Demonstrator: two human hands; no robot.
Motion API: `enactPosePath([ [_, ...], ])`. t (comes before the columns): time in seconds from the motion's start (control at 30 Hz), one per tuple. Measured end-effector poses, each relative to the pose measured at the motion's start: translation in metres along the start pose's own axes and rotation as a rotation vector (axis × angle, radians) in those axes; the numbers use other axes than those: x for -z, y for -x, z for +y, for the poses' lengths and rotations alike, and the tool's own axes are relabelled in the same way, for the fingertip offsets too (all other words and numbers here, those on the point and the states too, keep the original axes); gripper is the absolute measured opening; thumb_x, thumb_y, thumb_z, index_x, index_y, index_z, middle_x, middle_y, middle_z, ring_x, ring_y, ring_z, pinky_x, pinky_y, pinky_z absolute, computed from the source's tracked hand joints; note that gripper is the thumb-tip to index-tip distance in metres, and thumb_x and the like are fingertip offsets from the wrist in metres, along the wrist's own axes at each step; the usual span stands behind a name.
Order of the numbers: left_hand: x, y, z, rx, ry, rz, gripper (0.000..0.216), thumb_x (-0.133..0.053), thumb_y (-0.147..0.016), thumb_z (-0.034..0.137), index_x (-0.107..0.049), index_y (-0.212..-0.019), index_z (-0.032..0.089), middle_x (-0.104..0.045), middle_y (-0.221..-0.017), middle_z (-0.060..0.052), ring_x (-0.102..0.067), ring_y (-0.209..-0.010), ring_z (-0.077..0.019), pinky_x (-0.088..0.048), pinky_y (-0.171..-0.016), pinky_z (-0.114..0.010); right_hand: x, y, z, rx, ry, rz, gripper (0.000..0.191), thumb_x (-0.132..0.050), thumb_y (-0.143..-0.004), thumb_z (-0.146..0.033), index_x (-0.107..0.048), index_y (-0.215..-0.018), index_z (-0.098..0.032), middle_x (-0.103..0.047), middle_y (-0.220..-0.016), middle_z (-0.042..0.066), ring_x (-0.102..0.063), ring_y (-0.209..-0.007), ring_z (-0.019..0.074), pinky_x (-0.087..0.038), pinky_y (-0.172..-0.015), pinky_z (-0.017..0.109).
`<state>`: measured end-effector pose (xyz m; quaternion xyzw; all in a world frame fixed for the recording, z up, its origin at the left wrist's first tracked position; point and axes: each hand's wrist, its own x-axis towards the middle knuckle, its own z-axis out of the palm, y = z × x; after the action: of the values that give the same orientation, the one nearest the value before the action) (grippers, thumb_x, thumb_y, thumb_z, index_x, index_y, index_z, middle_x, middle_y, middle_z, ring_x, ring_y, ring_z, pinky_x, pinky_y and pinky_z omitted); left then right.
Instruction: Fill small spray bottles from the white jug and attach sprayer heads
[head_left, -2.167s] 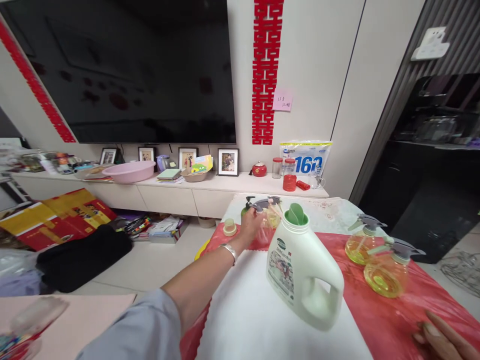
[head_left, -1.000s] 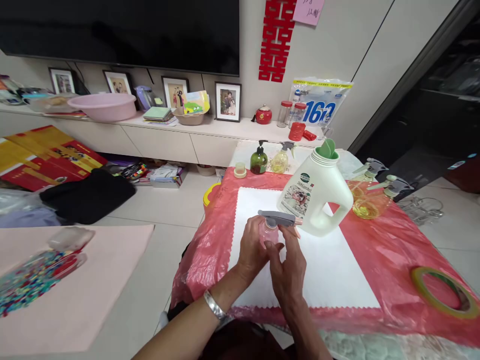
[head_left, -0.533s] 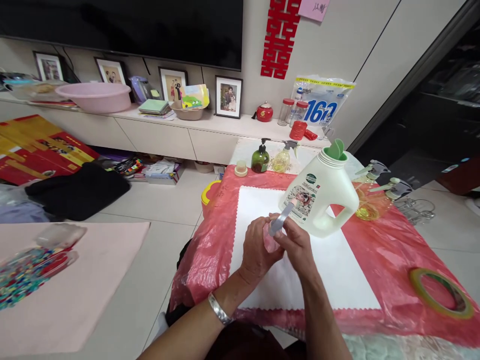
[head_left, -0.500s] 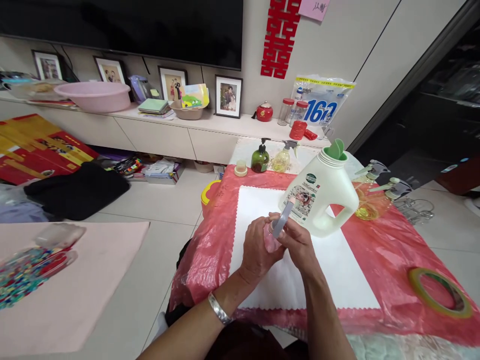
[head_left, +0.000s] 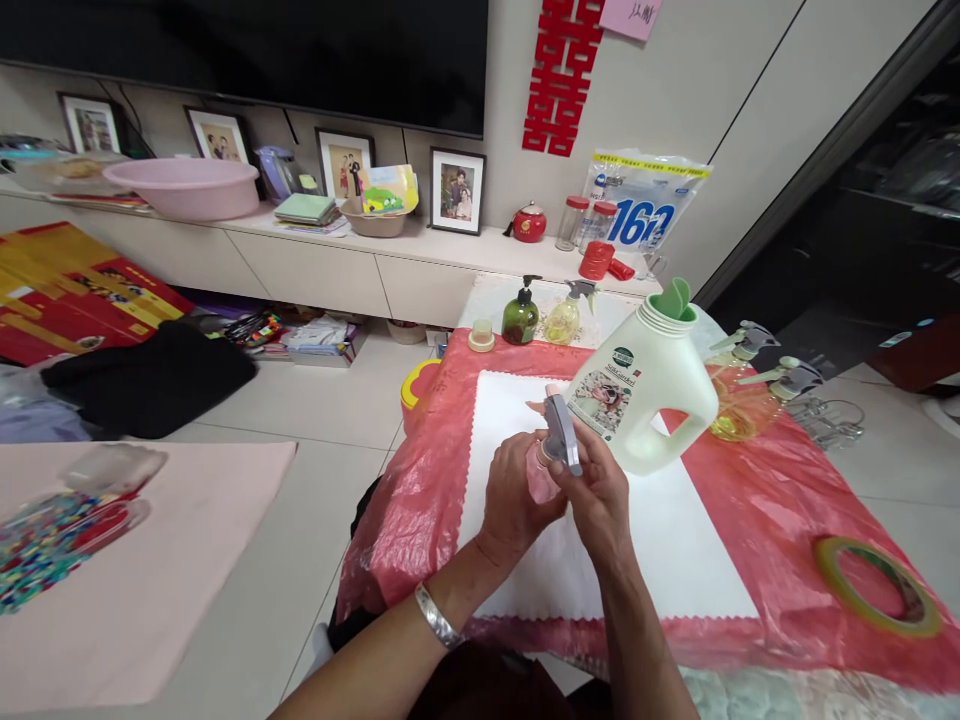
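My left hand [head_left: 511, 496] is wrapped round the body of a small clear spray bottle [head_left: 537, 480], held just above the white cloth [head_left: 675, 540] on the table. My right hand [head_left: 600, 492] is closed on the bottle's grey trigger head [head_left: 560, 432], which points away from me. A white detergent jug [head_left: 645, 385] with an open top and a green spout stands tilted right behind the hands.
Two spray bottles of yellow liquid [head_left: 739, 395] stand at the right of the red table cover [head_left: 787, 520]. A green pump bottle [head_left: 520, 314], another spray bottle [head_left: 564, 315] and a small cap [head_left: 481, 338] sit at the far edge. A tape roll [head_left: 874, 583] lies at right.
My left hand fetched the small spray bottle from the table's far edge to the white cloth. My right hand took its grey head, which has since turned from sideways to pointing away.
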<state>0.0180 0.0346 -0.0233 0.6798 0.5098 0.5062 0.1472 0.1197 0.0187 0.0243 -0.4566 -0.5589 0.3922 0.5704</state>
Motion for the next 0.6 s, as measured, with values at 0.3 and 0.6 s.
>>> enactPosePath([
  [0.3,-0.008,0.003,-0.005,0.028,-0.065,-0.027,0.027,-0.066,-0.083,0.022,-0.06,-0.109,0.02,-0.07,-0.106,-0.011,-0.069,-0.102,-0.0298,-0.06,-0.091,-0.051,-0.013,0.0,0.003,0.018,0.273,0.197,0.055,-0.08,-0.082,-0.045,-0.064,-0.13,-0.024,-0.067,-0.125,0.007,-0.062,-0.114,0.0258,-0.049,-0.105,0.046],
  [0.6,0.003,-0.006,0.004,0.008,0.064,-0.082,0.027,-0.073,-0.075,0.032,-0.062,-0.098,0.025,-0.071,-0.092,-0.005,-0.07,-0.088,-0.0281,-0.061,-0.083,-0.045,0.009,-0.008,0.012,-0.167,-0.269,-0.12,0.066,-0.08,-0.084,-0.045,-0.056,-0.142,-0.023,-0.066,-0.13,0.012,-0.064,-0.12,0.0298,-0.053,-0.105,0.049],
])
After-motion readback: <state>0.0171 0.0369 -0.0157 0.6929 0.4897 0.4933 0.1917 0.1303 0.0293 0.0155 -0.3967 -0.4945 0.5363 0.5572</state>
